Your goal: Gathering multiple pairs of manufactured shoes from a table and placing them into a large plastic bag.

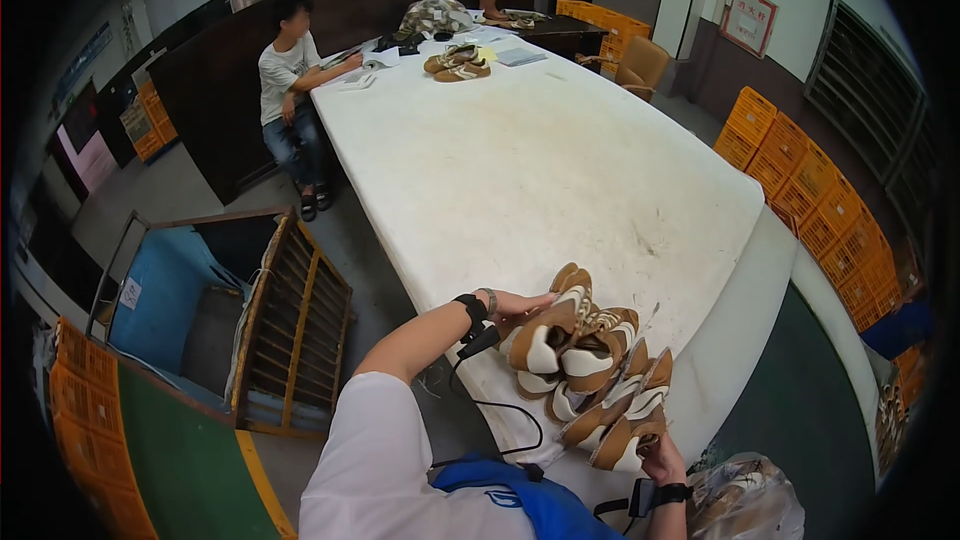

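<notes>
A cluster of brown and white shoes [587, 360] lies bunched together at the near end of the white-topped table [520, 170]. My left hand [522, 306] is against the far left side of the bunch, its fingers on a shoe; a watch and a strapped device sit on that wrist. At the near right end, my right hand [662, 460] grips a brown and white shoe [625, 435] from the outside, with its fingers partly hidden behind it. The shoes press closely side by side between my two hands.
A clear plastic bag [745, 500] with shoes in it is beside my right forearm. A blue-lined cart [290, 330] stands left of the table. Orange crates [810, 190] line the right wall. A person [290, 90] sits at the far left, near more shoes [457, 65].
</notes>
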A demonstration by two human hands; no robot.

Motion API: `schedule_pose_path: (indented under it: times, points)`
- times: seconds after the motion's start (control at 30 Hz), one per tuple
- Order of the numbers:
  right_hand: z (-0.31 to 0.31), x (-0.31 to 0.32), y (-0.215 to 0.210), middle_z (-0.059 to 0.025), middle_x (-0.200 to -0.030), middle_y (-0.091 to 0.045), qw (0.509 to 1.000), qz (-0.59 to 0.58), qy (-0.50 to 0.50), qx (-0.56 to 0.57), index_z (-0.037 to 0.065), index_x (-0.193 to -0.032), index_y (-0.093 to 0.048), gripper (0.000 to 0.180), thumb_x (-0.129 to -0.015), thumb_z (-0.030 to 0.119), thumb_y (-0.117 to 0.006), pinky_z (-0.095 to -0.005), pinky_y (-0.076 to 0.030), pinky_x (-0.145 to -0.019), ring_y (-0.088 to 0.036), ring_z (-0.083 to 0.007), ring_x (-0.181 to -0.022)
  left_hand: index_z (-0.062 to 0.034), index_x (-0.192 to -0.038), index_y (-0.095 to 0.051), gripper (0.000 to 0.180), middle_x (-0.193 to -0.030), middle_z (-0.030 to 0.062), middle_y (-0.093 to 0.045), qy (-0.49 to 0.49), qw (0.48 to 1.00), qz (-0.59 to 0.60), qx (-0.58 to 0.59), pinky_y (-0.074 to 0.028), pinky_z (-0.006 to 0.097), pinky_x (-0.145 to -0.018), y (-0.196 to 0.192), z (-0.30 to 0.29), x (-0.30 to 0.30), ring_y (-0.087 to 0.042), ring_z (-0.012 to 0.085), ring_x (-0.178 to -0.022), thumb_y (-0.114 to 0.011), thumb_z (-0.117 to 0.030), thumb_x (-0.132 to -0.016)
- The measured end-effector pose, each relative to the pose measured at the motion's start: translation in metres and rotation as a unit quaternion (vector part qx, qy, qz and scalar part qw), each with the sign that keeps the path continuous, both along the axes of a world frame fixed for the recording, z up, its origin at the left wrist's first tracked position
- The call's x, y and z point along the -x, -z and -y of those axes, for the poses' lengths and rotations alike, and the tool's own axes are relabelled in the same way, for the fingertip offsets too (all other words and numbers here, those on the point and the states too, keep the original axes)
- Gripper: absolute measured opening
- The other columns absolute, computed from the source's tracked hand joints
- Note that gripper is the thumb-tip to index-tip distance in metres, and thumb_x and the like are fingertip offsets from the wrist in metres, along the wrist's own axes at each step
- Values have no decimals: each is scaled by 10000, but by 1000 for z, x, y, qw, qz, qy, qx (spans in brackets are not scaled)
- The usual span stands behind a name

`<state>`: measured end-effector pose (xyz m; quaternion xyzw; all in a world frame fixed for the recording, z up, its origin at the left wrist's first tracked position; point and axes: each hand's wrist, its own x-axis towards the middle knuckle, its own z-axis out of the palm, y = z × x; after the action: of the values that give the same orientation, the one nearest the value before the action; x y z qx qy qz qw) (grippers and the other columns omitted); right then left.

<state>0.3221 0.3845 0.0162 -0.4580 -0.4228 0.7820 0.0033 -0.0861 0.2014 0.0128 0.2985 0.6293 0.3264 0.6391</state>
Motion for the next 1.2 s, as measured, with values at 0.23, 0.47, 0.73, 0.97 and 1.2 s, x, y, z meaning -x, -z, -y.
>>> schedule_pose_path:
  times: [0.23,0.47,0.73,0.97,1.2]
  points:
    - [-11,25,-13,-74,-1207,-475,997,0,-2,-71,176,-1340,-309,538,-882,375,-511,-396,-418,-821,-488,-195,-1058,-27,-1402,-37,941,-1396,191,-262,-196,964,-149,-103,-374,373,-944,-21,-3,39,-289,251,-1273,-480,-601,-803]
    - [1,-8,-26,-139,-1302,-418,932,-20,142,-332,66,-1342,-347,575,-852,257,-580,-329,-358,-945,-442,-221,-1152,-7,-1311,-326,750,-1284,235,-399,-111,844,-444,-280,-347,351,-976,-91,-21,-29,-416,298,-1187,-689,-308,-728]
    - [48,13,-35,-183,-1269,-418,844,-92,40,-527,4,-1272,-395,574,-781,162,-647,-321,-370,-954,-460,-278,-1138,4,-1089,-523,438,-1051,135,-587,-89,867,-443,-210,-441,335,-790,-42,-30,-125,-572,242,-926,-652,-264,-767]
    - [40,9,-42,-206,-1200,-485,810,-50,44,-583,-32,-1273,-378,604,-767,156,-649,-342,-389,-937,-485,-294,-1116,29,-1137,-495,335,-1091,134,-583,-362,834,249,-334,-465,346,-875,-96,-1,-99,-582,220,-988,-390,-193,-909]
    - [8,35,-122,-96,-1150,-523,940,-205,123,-243,31,-1327,-321,488,-921,266,-457,-294,-471,-825,-551,-174,-993,26,-1221,-451,436,-1171,153,-550,-327,815,391,-277,-452,377,-906,-87,32,-135,-556,260,-1051,-383,-269,-907]
